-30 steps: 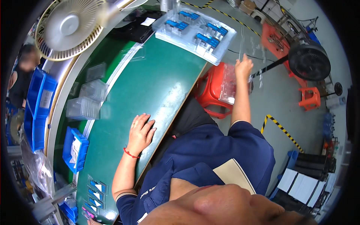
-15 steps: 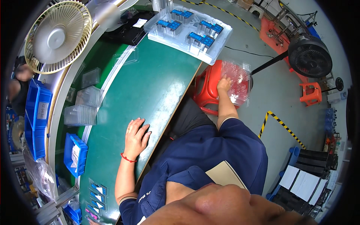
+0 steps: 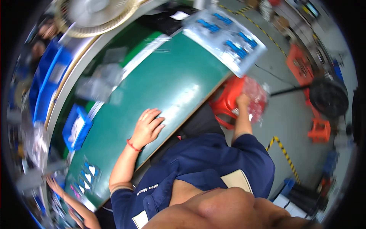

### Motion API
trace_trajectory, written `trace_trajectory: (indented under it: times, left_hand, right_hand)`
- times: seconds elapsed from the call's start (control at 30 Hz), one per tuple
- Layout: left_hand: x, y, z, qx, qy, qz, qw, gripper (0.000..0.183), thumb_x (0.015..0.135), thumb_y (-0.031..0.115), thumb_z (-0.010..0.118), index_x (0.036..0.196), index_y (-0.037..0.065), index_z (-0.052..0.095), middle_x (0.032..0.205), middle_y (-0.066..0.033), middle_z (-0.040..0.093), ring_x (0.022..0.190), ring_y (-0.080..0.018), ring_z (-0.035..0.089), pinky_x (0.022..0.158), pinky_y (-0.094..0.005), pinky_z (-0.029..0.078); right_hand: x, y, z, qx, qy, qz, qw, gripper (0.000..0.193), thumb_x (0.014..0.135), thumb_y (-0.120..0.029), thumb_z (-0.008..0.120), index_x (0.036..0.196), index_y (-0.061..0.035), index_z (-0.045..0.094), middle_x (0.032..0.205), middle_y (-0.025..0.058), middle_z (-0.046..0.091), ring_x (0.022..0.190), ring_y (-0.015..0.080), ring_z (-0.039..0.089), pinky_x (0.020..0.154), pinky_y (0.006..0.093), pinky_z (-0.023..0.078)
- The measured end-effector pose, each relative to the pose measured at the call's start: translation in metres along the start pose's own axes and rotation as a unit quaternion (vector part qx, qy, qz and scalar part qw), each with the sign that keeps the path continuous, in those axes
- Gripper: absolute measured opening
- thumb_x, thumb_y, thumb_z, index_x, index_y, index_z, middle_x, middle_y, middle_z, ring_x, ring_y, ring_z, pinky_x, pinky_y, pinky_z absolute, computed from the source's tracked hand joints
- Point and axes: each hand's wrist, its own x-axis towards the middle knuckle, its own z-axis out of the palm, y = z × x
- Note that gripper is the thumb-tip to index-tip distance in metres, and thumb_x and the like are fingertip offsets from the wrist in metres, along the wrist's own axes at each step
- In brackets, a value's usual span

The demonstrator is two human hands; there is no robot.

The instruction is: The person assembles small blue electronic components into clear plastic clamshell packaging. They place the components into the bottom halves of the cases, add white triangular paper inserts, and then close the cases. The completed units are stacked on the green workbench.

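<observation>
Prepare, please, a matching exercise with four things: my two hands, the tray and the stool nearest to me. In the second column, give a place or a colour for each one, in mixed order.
Things:
1. Left hand
2. Right hand
3. Tray
4. Nearest stool

Places and colours:
A. Red in colour
B. At the far end of the green table, with blue pieces on it
C. At the edge of the clear plastic
D. Resting on the green table top

Right pairs: 1-D, 2-C, 3-B, 4-A.
</observation>
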Motion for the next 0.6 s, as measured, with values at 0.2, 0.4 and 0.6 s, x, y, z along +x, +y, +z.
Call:
trace_trajectory:
  times: [0.2,0.4,0.6]
  left_hand:
    - [-0.007,-0.008,0.006,-0.041,0.013,-0.001,0.999,0.025,0.083,0.019,0.069,0.104,0.006,0.065,0.118,-0.0135,0.059,0.115,-0.0312,0.054,0.102,-0.0453,0.041]
    - [0.000,-0.008,0.016,-0.037,0.040,-0.043,0.998,0.024,0.083,0.019,0.068,0.103,0.006,0.065,0.119,-0.0128,0.058,0.116,-0.0304,0.053,0.102,-0.0456,0.040]
    - [0.005,-0.009,0.024,-0.047,0.053,-0.063,0.995,0.024,0.084,0.019,0.067,0.105,0.007,0.066,0.122,-0.0125,0.057,0.121,-0.0305,0.050,0.106,-0.0467,0.037]
  right_hand:
    - [-0.044,-0.031,-0.126,0.118,-0.230,-0.251,0.933,0.029,0.079,-0.025,0.072,0.097,-0.0021,0.072,0.095,0.0155,0.071,0.089,0.0257,0.069,0.076,0.0379,0.053]
    - [-0.150,-0.218,-0.251,0.262,-0.140,-0.641,0.708,0.033,0.079,-0.027,0.074,0.097,-0.0001,0.069,0.093,0.0120,0.070,0.086,0.0213,0.067,0.074,0.0335,0.052]
    - [-0.103,-0.391,-0.196,0.159,0.268,-0.594,0.742,0.055,0.084,-0.040,0.067,0.131,-0.0141,0.056,0.137,0.0179,0.048,0.128,0.0349,0.041,0.106,0.0501,0.030]
